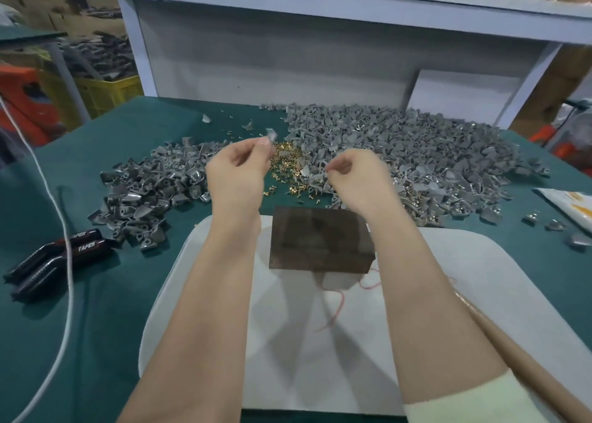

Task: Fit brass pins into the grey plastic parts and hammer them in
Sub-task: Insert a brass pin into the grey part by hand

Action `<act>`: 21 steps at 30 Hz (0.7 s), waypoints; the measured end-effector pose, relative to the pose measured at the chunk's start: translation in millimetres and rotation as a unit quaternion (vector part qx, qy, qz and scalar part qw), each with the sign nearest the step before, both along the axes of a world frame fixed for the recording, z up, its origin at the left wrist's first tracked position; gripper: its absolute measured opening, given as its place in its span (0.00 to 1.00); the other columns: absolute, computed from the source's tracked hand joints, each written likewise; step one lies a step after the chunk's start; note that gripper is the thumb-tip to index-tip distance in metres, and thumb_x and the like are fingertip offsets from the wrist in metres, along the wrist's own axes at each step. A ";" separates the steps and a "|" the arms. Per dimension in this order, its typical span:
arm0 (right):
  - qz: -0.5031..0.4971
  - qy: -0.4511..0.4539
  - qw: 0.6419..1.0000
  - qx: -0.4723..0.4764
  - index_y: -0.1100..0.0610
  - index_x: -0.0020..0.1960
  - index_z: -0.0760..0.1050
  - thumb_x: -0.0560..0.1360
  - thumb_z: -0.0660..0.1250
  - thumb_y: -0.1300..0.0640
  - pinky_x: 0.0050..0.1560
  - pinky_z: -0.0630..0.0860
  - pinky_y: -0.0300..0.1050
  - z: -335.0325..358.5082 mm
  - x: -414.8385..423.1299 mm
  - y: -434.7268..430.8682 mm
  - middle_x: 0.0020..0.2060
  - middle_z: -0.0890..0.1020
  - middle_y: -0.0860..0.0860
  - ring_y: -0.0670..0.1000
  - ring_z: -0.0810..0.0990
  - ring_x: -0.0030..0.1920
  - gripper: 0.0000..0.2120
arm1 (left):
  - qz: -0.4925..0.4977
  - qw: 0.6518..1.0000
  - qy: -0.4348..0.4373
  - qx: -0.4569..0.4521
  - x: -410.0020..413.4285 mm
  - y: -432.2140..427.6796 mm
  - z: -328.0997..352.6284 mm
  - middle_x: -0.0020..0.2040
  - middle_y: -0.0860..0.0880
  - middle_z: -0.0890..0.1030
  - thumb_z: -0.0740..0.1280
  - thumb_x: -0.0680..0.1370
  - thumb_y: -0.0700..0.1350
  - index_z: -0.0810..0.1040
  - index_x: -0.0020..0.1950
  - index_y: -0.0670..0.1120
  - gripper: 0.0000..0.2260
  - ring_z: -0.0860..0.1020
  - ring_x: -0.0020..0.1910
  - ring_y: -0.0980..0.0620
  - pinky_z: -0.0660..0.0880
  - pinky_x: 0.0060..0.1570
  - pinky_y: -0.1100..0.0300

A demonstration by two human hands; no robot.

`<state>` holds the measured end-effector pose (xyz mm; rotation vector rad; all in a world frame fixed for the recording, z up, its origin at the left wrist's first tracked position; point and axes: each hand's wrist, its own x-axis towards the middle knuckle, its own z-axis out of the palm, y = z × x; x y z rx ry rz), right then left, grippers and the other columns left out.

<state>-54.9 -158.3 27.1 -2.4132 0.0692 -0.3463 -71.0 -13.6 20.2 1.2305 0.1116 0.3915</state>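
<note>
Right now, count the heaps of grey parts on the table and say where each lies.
2. The smaller heap lies left of the brass pins; the larger heap spreads to their right and behind. A few strays lie apart; some may be hidden.

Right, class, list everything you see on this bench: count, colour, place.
grey plastic parts: two heaps, grey, left and right of centre
brass pins: one heap, gold, between them
block: one, dark brown, on mat
mat: one, white, front centre
pliers: one, black, far left
cord: one, white, left
wooden handle: one, brown, lower right
table cover: one, green, underneath
left hand: pinches one grey part
right hand: fingers curled, contents unseen
</note>
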 end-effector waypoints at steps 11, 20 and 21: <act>-0.002 0.202 0.958 -0.205 0.62 0.57 0.72 0.73 0.63 0.63 0.45 0.71 0.48 -31.5 59.7 48.8 0.57 0.77 0.60 0.59 0.77 0.52 0.13 | -0.009 0.993 0.013 -0.115 0.2 -5.9 0.1 0.44 0.47 0.81 0.64 0.79 0.37 0.78 0.48 0.40 0.03 0.80 0.47 0.55 0.77 0.55 0.63; 0.024 0.256 0.934 -0.249 0.64 0.67 0.66 0.76 0.62 0.59 0.54 0.72 0.46 -35.2 77.4 47.8 0.64 0.73 0.59 0.58 0.74 0.62 0.21 | -0.005 0.994 0.018 -0.110 -0.9 -9.9 -0.3 0.41 0.48 0.81 0.65 0.79 0.37 0.78 0.44 0.43 0.05 0.81 0.44 0.56 0.77 0.54 0.62; 0.026 0.260 0.932 -0.253 0.63 0.67 0.67 0.76 0.62 0.58 0.53 0.72 0.45 -34.7 76.9 47.0 0.64 0.73 0.59 0.57 0.74 0.62 0.21 | -0.004 0.994 0.018 -0.109 -0.6 -10.0 -0.4 0.41 0.48 0.81 0.65 0.79 0.37 0.78 0.45 0.42 0.04 0.81 0.45 0.56 0.77 0.54 0.62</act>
